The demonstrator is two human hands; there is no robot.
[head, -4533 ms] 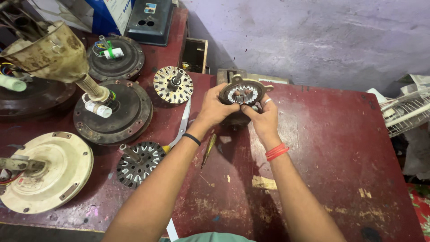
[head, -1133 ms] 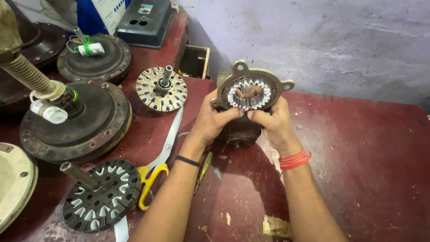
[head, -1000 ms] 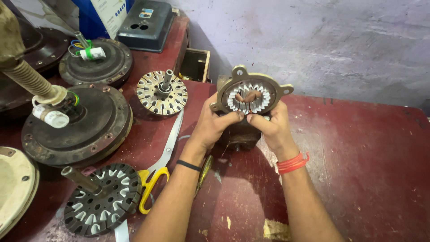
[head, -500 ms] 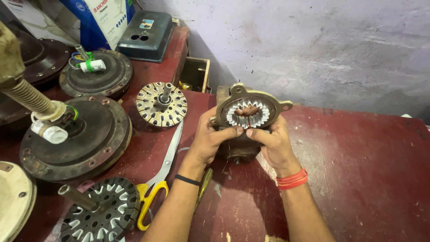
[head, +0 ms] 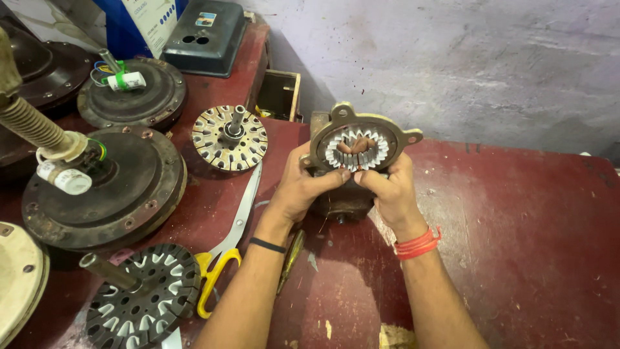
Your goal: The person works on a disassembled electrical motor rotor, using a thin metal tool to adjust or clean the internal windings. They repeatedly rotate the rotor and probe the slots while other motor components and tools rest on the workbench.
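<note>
At the far left sit the fan housings (head: 103,187), one with a white capacitor (head: 64,181) wired on; leave them where they are. Nearer you lies a dark rotor (head: 145,304) with its shaft sticking up, then the yellow-handled scissors (head: 226,245) running along the red table (head: 529,245), and behind them a lighter rotor (head: 230,137).

Your left hand (head: 303,187) curls around the lower left rim of the stator (head: 357,147), thumb on the front face, fingers wrapped behind. It is clenched on the piece, not loose. The stator itself is tilted up towards you, above the table, just in front of another motor part (head: 339,203) that rests below it.

Your right hand (head: 387,190) grasps the lower right rim the same way, and fingertips (head: 359,146) show through the middle bore from behind.

To do this well, keep both thumbs on the metal rim rather than on the pale teeth, and press evenly from both sides so the piece does not twist. Mind the fingertips in the bore; the lamination edges look sharp. Hold it low over the table, in case it slips.
</note>
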